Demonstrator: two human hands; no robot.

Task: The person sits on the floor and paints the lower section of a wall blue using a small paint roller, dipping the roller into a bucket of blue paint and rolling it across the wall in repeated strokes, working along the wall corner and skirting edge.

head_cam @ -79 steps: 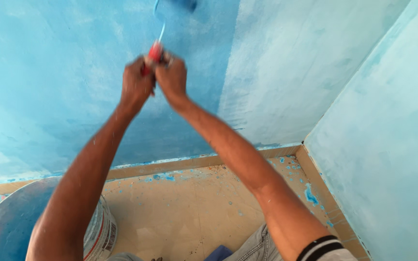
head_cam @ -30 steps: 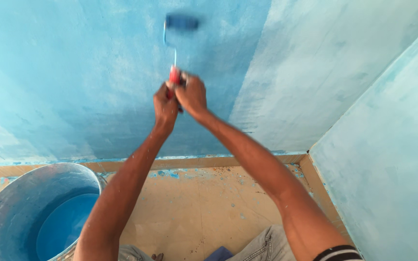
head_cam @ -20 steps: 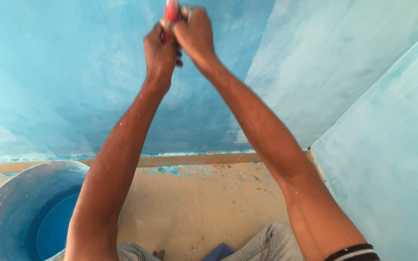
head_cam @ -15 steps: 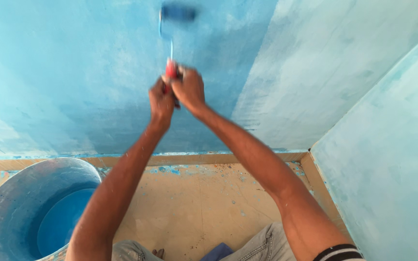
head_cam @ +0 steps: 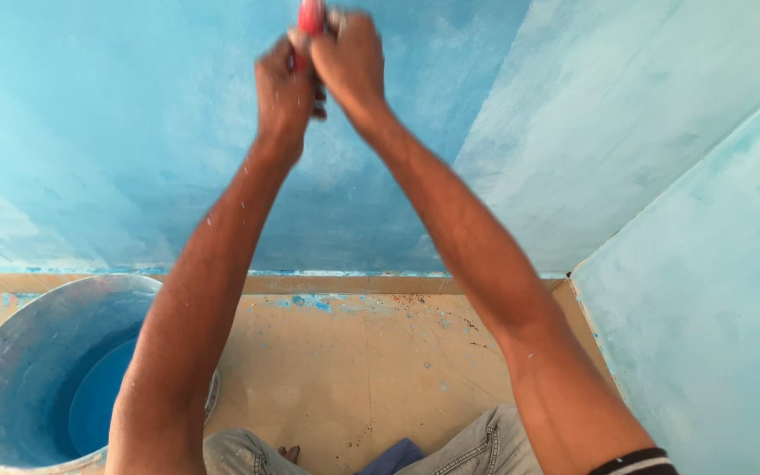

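Note:
Both my hands are raised against the blue wall [head_cam: 116, 149] at the top of the view. My left hand [head_cam: 285, 88] and my right hand [head_cam: 349, 57] are wrapped together around the red handle of a paint roller [head_cam: 310, 15]. Only the lower part of the handle shows; the roller head is above the frame's top edge. The wall in front of me is a darker, fresh blue, while the part to the right [head_cam: 626, 114] is paler and patchy.
A large bucket [head_cam: 10, 369] with blue paint inside stands on the tan floor [head_cam: 354, 361] at the lower left, beside my left arm. A skirting strip [head_cam: 354, 284] runs along the wall's foot. A second pale wall [head_cam: 714, 334] closes the corner on the right. My knees are at the bottom.
My hands have gone up the wall with the roller since half a second ago; the roller head, seen then, has passed out of the top of the view.

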